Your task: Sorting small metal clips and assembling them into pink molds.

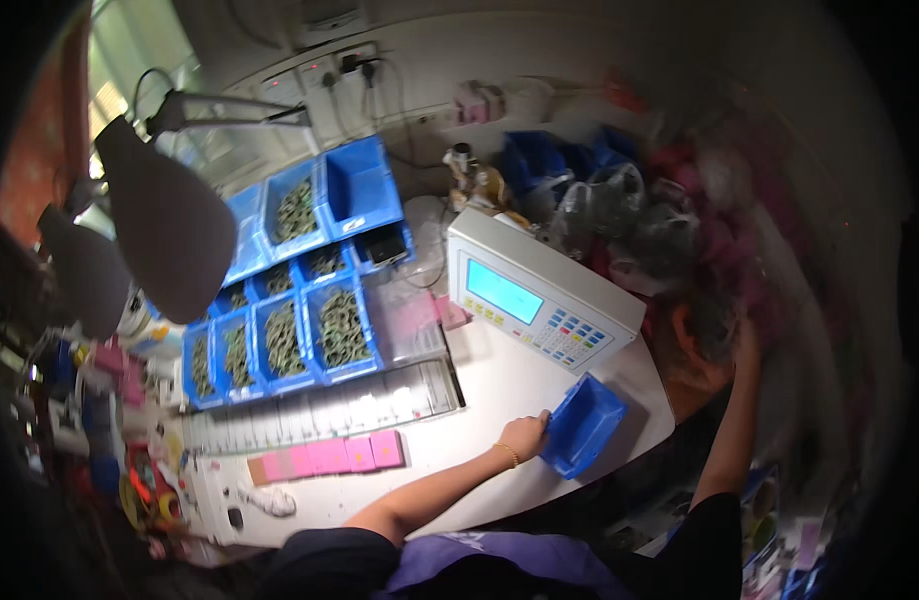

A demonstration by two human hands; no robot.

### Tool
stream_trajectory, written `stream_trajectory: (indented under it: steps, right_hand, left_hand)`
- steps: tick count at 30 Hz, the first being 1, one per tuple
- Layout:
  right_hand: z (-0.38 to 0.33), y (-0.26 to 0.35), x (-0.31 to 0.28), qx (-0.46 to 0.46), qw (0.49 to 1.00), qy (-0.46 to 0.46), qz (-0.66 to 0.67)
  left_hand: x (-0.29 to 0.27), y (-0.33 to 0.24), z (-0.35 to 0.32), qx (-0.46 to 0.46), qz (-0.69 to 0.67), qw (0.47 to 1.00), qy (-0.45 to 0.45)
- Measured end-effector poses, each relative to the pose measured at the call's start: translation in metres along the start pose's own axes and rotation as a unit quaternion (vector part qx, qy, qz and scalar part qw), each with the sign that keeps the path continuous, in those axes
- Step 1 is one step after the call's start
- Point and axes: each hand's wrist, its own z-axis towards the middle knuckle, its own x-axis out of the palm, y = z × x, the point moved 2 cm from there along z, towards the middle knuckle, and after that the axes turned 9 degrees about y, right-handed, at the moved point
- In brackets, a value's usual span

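My left hand [525, 435], a thin bracelet on its wrist, grips the near rim of a small blue bin [585, 425]. The bin sits tilted at the right end of the white table [500, 385], just in front of a white control box [540, 300]. My right arm stretches out to the right. My right hand [748, 338] is raised beside a dark, blurred heap [702, 335] past the table's edge. Blur hides its fingers and whatever they may hold.
Several blue bins [310, 320] of greenish small parts stand at the left. In front of them are a clear tray [330, 410] and a row of pink blocks [330, 457]. Two dark lamp heads [170, 225] hang at the left. Plastic bags [620, 200] pile up behind the box.
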Motion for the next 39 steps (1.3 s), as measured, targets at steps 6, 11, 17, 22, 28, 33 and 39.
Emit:
stream_trajectory:
  steps: [6, 11, 17, 22, 28, 33, 39]
  right_hand:
    - [0.032, -0.020, -0.023, 0.015, 0.994, -0.016, -0.107]
    - [-0.108, 0.084, 0.103, -0.227, 0.879, -0.169, -0.384]
    - [-0.325, 0.083, 0.340, -0.067, 0.839, 0.379, -0.384]
    - [-0.370, 0.019, 0.454, 0.013, 0.840, 0.397, -0.370]
    - [-0.313, -0.033, 0.495, -0.095, 0.859, 0.296, -0.407]
    - [-0.285, -0.060, 0.512, -0.111, 0.850, 0.287, -0.428]
    - [-0.274, -0.069, 0.538, -0.140, 0.836, 0.280, -0.450]
  left_hand:
    - [-0.051, 0.032, -0.115, -0.076, -0.025, 0.997, 0.007]
    - [-0.103, 0.030, -0.202, -0.172, -0.114, 0.973, -0.104]
    - [-0.140, 0.022, -0.227, -0.217, -0.184, 0.932, -0.224]
    - [-0.152, 0.036, -0.201, -0.179, -0.160, 0.918, -0.314]
    - [-0.167, 0.061, -0.173, -0.138, -0.185, 0.917, -0.325]
    - [-0.171, 0.083, -0.158, -0.114, -0.193, 0.925, -0.308]
    - [-0.181, 0.105, -0.141, -0.171, -0.116, 0.924, -0.322]
